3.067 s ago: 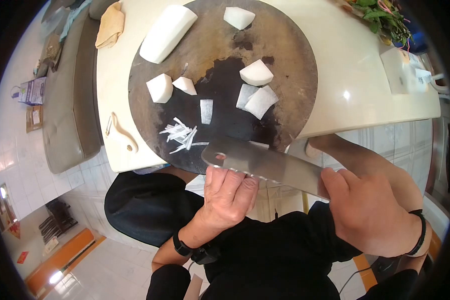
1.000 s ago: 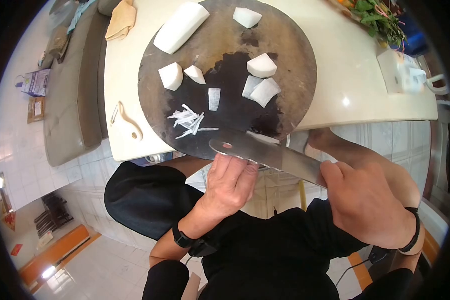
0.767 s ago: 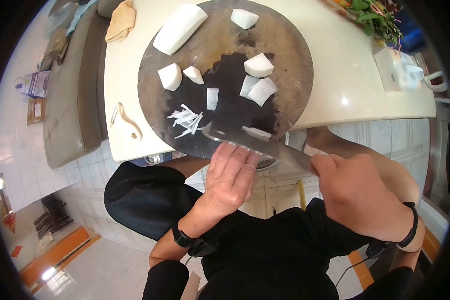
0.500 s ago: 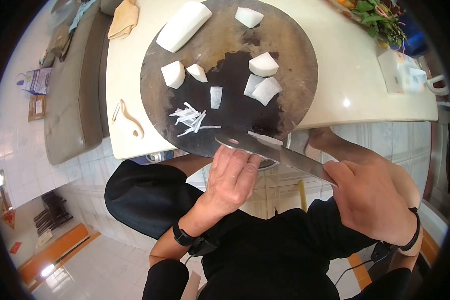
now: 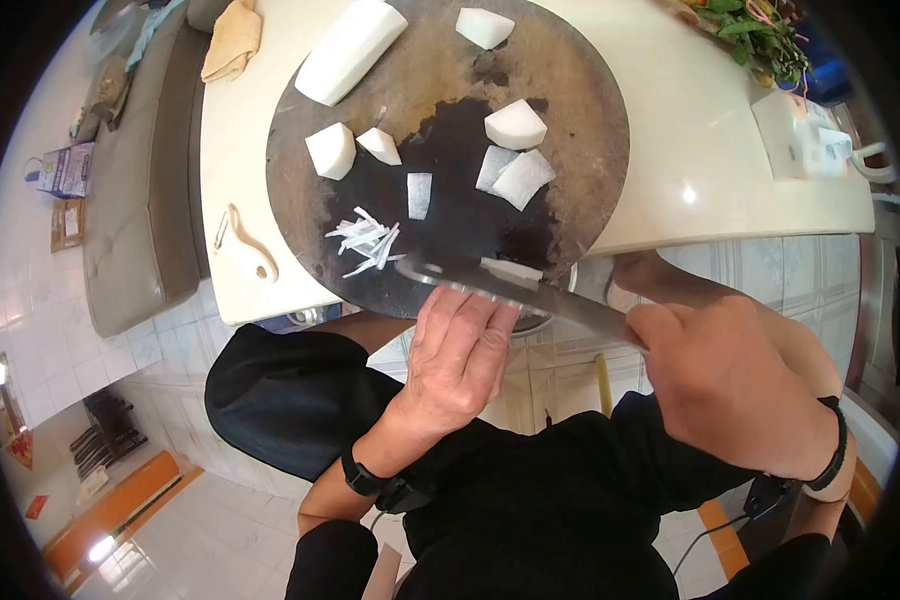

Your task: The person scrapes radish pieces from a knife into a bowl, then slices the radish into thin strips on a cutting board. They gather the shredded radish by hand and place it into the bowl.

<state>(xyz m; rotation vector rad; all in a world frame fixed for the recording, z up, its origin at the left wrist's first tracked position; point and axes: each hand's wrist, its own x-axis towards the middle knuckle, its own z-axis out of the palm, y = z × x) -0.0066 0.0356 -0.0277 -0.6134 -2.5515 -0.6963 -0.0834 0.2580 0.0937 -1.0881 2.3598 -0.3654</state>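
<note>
Bright, even light, a glare spot on the counter (image 5: 686,192), heavy fisheye bending and dark vignetted corners

White radish pieces (image 5: 515,125) lie on a dark brown board (image 5: 590,110).

1 round board (image 5: 590,110), 1 cleaver (image 5: 515,292), 1 large radish piece (image 5: 348,52), 4 chunks (image 5: 515,124), 4 thin slices (image 5: 419,195), 1 heap of strips (image 5: 364,240), 1 peeler (image 5: 242,245).

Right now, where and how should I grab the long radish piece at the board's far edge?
Grip the long radish piece across its narrow width at mid-length, coming from above: it lies flat on the board, both long sides free, nothing touching it.
</note>
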